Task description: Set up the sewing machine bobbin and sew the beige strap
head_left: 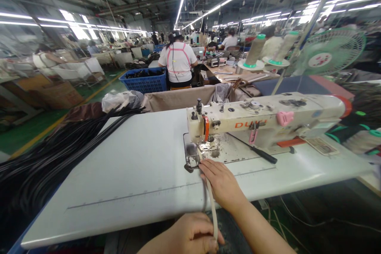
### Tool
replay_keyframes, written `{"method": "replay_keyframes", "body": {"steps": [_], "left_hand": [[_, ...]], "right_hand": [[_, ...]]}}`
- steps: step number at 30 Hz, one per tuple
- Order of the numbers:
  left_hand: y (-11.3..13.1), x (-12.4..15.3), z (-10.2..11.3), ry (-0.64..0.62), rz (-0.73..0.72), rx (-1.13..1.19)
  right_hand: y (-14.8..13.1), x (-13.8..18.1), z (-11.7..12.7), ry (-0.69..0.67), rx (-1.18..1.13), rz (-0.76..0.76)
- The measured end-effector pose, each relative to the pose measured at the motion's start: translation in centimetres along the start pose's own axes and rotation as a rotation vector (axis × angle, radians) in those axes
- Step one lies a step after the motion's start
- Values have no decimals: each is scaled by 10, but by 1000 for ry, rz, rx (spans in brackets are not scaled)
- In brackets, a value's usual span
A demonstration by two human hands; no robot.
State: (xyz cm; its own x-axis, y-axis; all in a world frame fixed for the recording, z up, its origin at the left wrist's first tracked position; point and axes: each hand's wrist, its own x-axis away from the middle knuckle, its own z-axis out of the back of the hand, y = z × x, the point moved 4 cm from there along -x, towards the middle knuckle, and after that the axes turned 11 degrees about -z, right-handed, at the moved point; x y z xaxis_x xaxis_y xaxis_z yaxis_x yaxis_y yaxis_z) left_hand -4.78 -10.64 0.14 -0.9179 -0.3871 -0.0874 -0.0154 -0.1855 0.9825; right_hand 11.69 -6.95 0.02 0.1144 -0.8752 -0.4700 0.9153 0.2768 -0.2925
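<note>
A narrow cream strap [212, 202] runs from below the table edge up to the needle area of a sewing machine [226, 121]. My right hand [222, 182] lies over the strap just in front of the presser foot, its fingers bent round and pressing on it. Lower down, off the table's front edge, my left hand [193, 232] pinches the same strap between thumb and fingers. The strap's far end under the machine head is too small to make out.
A black-handled screwdriver [266, 154] lies on the machine bed. Black straps [74, 143] hang over the table's left side. Behind are thread cones [254, 51], a green fan [330, 53], a blue basket [144, 81] and a seated person [179, 61].
</note>
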Motion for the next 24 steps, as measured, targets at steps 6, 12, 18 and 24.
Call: {"method": "replay_keyframes", "body": {"steps": [6,12,18,24], "left_hand": [[20,2,4,-119,52,-4],[20,-5,31,157,99,-274],[-1,-11,58,435,30,-446],[-21,-32,72,507,-81,-741]], "right_hand": [[3,0,-4,-14,0,-8],[5,1,-6,-22,-19,-11],[5,1,-5,-39,-33,-14],[6,1,-4,-56,-42,-16]]}}
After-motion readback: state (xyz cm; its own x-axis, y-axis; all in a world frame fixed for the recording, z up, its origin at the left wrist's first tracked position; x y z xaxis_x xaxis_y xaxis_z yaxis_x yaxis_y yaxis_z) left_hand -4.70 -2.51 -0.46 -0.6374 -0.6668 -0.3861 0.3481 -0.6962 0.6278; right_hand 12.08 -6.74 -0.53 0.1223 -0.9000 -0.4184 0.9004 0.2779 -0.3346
